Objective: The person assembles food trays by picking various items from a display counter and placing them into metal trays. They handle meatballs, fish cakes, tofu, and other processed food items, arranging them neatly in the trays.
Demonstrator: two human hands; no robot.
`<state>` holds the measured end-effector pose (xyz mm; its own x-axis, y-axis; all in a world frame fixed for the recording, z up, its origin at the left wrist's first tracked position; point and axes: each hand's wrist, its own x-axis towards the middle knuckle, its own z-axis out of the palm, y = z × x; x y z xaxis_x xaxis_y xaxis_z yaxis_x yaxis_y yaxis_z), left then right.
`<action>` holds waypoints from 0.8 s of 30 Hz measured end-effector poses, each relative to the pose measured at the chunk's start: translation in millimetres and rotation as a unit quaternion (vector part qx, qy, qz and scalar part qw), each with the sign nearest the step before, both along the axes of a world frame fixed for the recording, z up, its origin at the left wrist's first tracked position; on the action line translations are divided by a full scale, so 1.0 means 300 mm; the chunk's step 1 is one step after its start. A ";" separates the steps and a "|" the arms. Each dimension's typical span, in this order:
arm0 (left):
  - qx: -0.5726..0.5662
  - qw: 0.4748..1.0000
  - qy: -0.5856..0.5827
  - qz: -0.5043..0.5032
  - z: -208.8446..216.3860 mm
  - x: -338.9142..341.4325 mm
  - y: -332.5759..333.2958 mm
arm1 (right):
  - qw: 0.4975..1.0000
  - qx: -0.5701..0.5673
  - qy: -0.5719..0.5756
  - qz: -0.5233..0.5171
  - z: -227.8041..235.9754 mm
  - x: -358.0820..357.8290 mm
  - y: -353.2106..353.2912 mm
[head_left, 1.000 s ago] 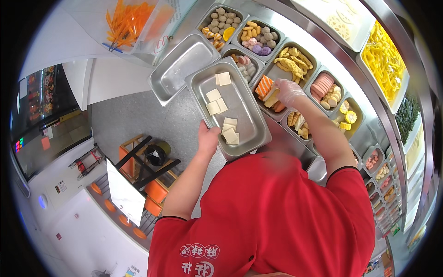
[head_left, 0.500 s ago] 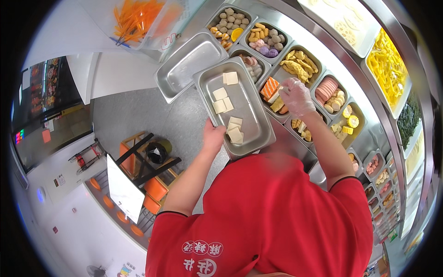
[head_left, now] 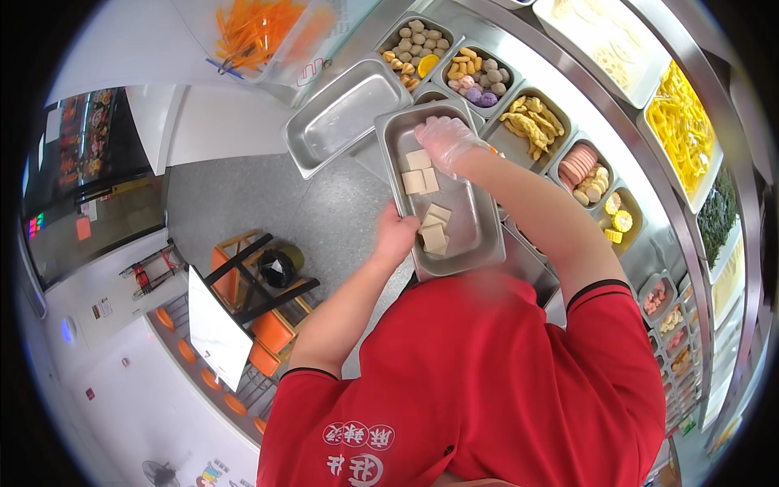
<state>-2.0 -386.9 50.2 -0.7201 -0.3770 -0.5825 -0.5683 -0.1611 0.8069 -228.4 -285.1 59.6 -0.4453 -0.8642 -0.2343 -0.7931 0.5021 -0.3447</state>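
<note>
Well left of the held tray (head_left: 468, 221), lower in view, white tabletop (head_left: 217, 329), with orange chairs (head_left: 272, 329) and a lined bin (head_left: 277, 269) just beyond

Up and left of the held tray, orange shreds (head_left: 251, 36)

Just left of the held tray's upper end, second steel tray (head_left: 345, 118), set at a slant

At the held tray's left rim, bare left hand (head_left: 396, 235), gripping with thumb over the edge, fingers mostly hidden

Inside the held tray, along its left side, pale flat squares (head_left: 434, 237), showing in two groups, some overlapping

Over the held tray's upper end, right hand (head_left: 446, 144) in a clear glove, reaching down inside the rim; cannot tell whether clasping any square or loosened

Above and right of the held tray, purple balls (head_left: 483, 98), then yellow strips (head_left: 531, 126), pink round slices (head_left: 578, 165) and corn pieces (head_left: 623, 221)

Far right of the held tray, yellow ribbons (head_left: 682, 122) and dark green shreds (head_left: 720, 207)
</note>
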 end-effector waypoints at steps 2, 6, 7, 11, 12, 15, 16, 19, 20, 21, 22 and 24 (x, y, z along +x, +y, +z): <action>-0.002 1.000 -0.008 0.004 -0.012 0.013 0.000 | 0.996 -0.026 -0.075 -0.032 -0.017 0.001 -0.006; 0.020 0.999 -0.015 0.036 -0.024 0.025 0.007 | 0.970 -0.074 -0.205 -0.106 -0.031 0.043 -0.012; 0.030 0.998 -0.008 0.047 -0.022 0.023 0.008 | 0.966 -0.069 -0.219 -0.120 -0.026 0.060 -0.009; 0.039 0.999 -0.009 0.026 -0.002 0.008 0.015 | 0.985 -0.043 -0.161 -0.034 0.021 0.149 0.014; 0.038 0.999 -0.009 0.017 0.004 0.005 0.016 | 0.989 -0.018 -0.143 -0.017 0.033 0.170 0.017; 0.013 1.000 -0.002 -0.005 0.012 -0.011 0.022 | 0.990 0.030 -0.138 0.006 0.047 0.187 0.015; 0.003 1.000 -0.001 -0.007 0.013 -0.013 0.023 | 0.989 0.031 -0.144 0.004 0.046 0.188 0.012; -0.011 0.999 -0.032 -0.020 0.014 -0.011 0.027 | 0.989 0.028 -0.143 0.008 0.034 0.184 0.006; -0.014 0.999 -0.036 -0.023 0.013 -0.011 0.028 | 0.990 0.027 -0.141 0.012 0.029 0.183 0.005; -0.014 0.999 -0.030 -0.022 0.011 -0.010 0.029 | 0.992 0.017 -0.128 0.009 0.025 0.184 0.004; -0.013 0.999 -0.024 -0.018 0.008 -0.009 0.030 | 0.993 0.009 -0.118 0.008 0.022 0.184 0.002; -0.019 0.999 -0.031 -0.019 0.002 -0.007 0.030 | 0.994 -0.004 -0.111 0.003 0.019 0.186 0.001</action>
<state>-4.2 -378.0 50.9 -0.6967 -0.3733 -0.6126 -0.6231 -0.1082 0.7746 -172.5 -284.7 65.3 -0.3780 -0.8692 -0.3188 -0.7004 0.4937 -0.5155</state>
